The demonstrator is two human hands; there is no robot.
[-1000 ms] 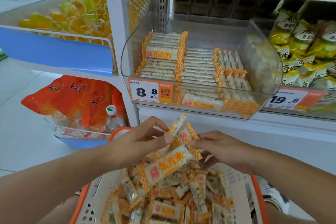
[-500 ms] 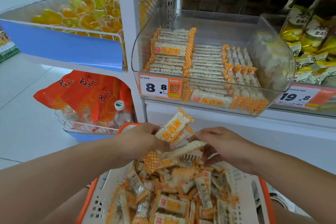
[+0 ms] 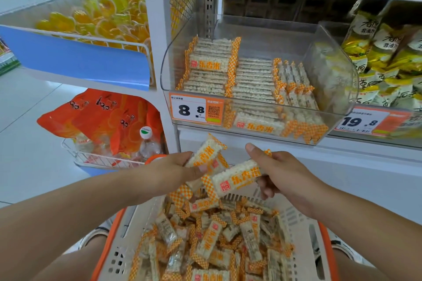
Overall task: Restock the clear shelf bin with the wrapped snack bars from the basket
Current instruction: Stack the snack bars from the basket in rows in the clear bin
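Observation:
The clear shelf bin (image 3: 328, 89) holds neat rows of white snack bars with orange checkered ends, stacked at its left and middle. Below it a white basket with an orange rim (image 3: 127, 237) is full of several loose bars (image 3: 212, 242). Above the basket my left hand (image 3: 173, 171) grips a few bars (image 3: 203, 155), one sticking up. Beside it my right hand (image 3: 280, 171) holds one bar (image 3: 237, 178) lying crosswise, its label facing me. Both hands are just below the bin's front edge.
An 8.8 price tag (image 3: 194, 109) sits on the bin's front. Yellow snack bags (image 3: 388, 61) fill the shelf to the right. A wire basket of yellow sweets (image 3: 102, 16) is at the upper left, with orange packs and a bottle (image 3: 146, 141) in a lower basket.
Both hands have risen from the basket pile, each with bars. The right hand now holds a single bar clear of the heap. The view has moved closer to the shelf.

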